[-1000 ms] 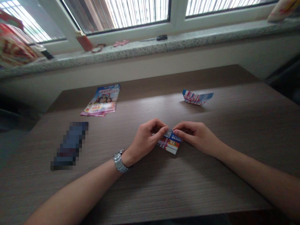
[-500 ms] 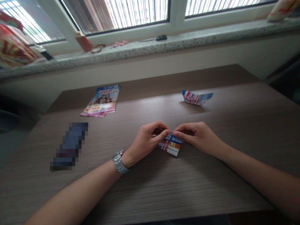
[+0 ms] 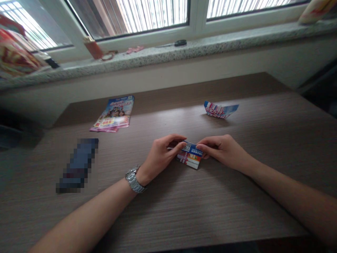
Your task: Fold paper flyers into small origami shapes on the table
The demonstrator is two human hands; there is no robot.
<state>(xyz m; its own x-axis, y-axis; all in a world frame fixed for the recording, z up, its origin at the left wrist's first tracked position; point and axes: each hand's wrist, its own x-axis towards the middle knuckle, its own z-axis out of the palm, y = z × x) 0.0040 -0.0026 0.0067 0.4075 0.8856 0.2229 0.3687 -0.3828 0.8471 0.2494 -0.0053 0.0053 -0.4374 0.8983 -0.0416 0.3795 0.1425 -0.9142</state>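
A small folded piece of printed paper (image 3: 191, 160), blue with a QR code along its top and orange and white below, is held just above the table. My left hand (image 3: 164, 154) pinches its left end between thumb and fingers. At the right end, the thumb and fingers of my right hand (image 3: 219, 149) grip the blue strip. Beyond my right hand stands a folded paper boat shape (image 3: 220, 110), blue and white with red lettering. A stack of colourful flyers (image 3: 116, 112) lies at the back left.
A pixelated dark phone-like object (image 3: 79, 165) lies on the wooden table (image 3: 158, 218) to the left. Behind is a stone windowsill (image 3: 155, 54) with a red-brown item (image 3: 93, 48), a pink item (image 3: 134, 49) and a dark-handled tool (image 3: 180, 43).
The folded paper has risen slightly. My hands have moved a little apart along it, showing more of the blue strip and the QR code.
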